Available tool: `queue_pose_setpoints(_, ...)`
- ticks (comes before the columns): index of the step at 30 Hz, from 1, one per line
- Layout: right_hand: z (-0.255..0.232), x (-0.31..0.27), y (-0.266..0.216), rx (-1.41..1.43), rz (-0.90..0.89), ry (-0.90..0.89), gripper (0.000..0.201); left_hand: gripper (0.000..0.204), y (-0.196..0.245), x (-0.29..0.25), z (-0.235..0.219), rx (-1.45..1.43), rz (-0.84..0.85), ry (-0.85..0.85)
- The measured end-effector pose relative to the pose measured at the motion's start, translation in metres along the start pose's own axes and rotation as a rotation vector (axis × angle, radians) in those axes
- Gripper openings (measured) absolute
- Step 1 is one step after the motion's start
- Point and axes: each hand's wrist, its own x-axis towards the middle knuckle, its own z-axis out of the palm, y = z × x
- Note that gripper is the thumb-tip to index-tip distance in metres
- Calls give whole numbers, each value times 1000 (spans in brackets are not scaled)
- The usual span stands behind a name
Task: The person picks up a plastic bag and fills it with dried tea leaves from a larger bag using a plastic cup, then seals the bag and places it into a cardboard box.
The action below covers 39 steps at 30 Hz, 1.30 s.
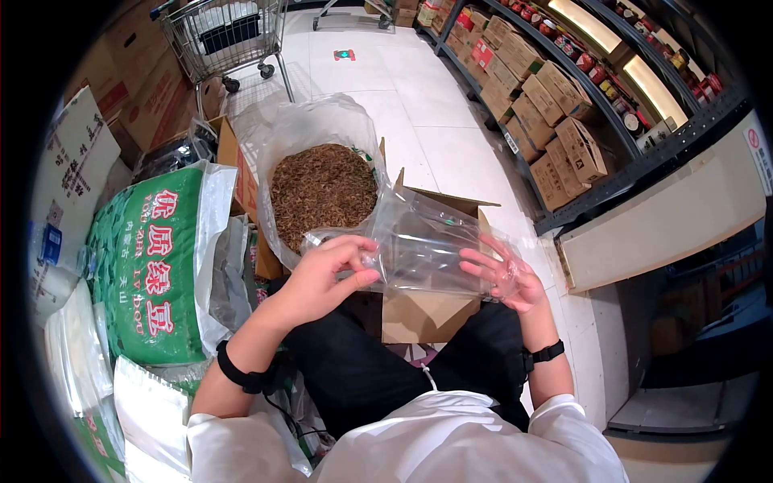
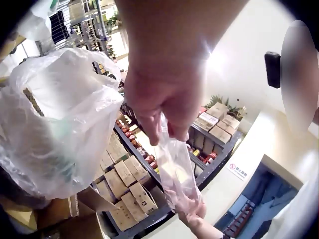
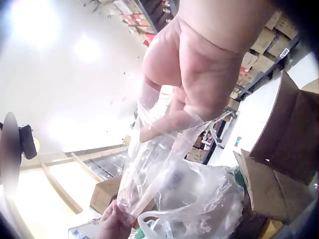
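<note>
A clear plastic bag (image 1: 431,253) is stretched between my two hands above an open cardboard box (image 1: 431,314). My left hand (image 1: 326,278) pinches one end of the bag between thumb and fingers. At the other end, my right hand (image 1: 515,282) has its fingers spread, with the clear film lying over them. The right wrist view shows that film (image 3: 159,144) draped round the right fingers, which look to be inside the bag. Just beyond the left hand stands a large translucent sack (image 1: 270,137) of brown, dried, shredded-looking material (image 1: 322,189).
A green and white printed sack (image 1: 149,266) leans at the left beside stacked cartons (image 1: 133,80). Behind them is a shopping cart (image 1: 225,40). Shelving with boxes (image 1: 523,105) and jars runs along the right, and a pale counter panel (image 1: 660,225) stands nearer.
</note>
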Motion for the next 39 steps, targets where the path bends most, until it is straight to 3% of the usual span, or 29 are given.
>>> queue_pose_setpoints(2, 2, 2, -3, -55, -3, -8, 78, 13, 3, 2, 0, 287, 31, 16)
queue_pose_setpoints(10, 25, 15, -29, -104, -48, 2, 75, 14, 4, -1, 1, 515, 208, 172)
queue_pose_setpoints(12, 36, 18, -46, -273, -89, -47, 76, 16, 3, -1, -3, 549, 236, 175)
queue_pose_setpoints(14, 56, 23, -66, -362, -110, -14, 75, 25, 3, 3, -7, 493, 276, 405)
queue_pose_setpoints(15, 67, 25, -74, -542, -64, 58, 74, 44, -2, 3, -9, 456, 241, 461)
queue_pose_setpoints(16, 74, 28, -81, -722, -17, 129, 73, 44, 3, 3, -8, 456, 241, 459)
queue_pose_setpoints(17, 80, 33, -81, -846, 0, 91, 64, 53, 12, 4, -6, 562, 299, 453)
queue_pose_setpoints(18, 89, 39, -84, -844, 0, 90, 64, 61, 17, 5, -4, 670, 356, 446)
queue_pose_setpoints(20, 114, 55, -89, -1542, 34, -413, 56, 82, 21, 4, -6, 668, 370, 259)
queue_pose_setpoints(22, 140, 66, -73, -1614, -3, -527, 50, 92, 32, 3, -8, 504, 245, -42)
queue_pose_setpoints(24, 157, 72, -59, -1715, 151, -744, 50, 117, 28, -2, -7, 323, 170, -303)
queue_pose_setpoints(25, 170, 76, -55, -1715, 149, -752, 50, 121, 25, -3, -3, 186, 168, -344)
queue_pose_setpoints(27, 192, 86, -49, -1665, 293, -961, 51, 126, 23, -5, 5, 51, 165, -382)
queue_pose_setpoints(29, 197, 98, -41, -1634, 261, -1025, 51, 127, 24, -6, 13, -242, 119, -473)
queue_pose_setpoints(32, 199, 115, -41, -1515, 212, -1063, 42, 122, 25, -6, 10, -280, 15, -424)
queue_pose_setpoints(34, 202, 129, -47, -1463, 182, -1065, 39, 116, 29, -3, -2, -162, 54, -382)
queue_pose_setpoints(36, 208, 149, -52, -1440, 176, -1103, 37, 110, 32, -2, -10, -532, -84, -279)
queue_pose_setpoints(38, 210, 168, -59, -1327, 140, -963, 32, 100, 29, 1, -29, -433, 5, -178)
queue_pose_setpoints(39, 207, 177, -58, -1218, 72, -744, 28, 98, 32, -1, -40, -457, -48, -90)
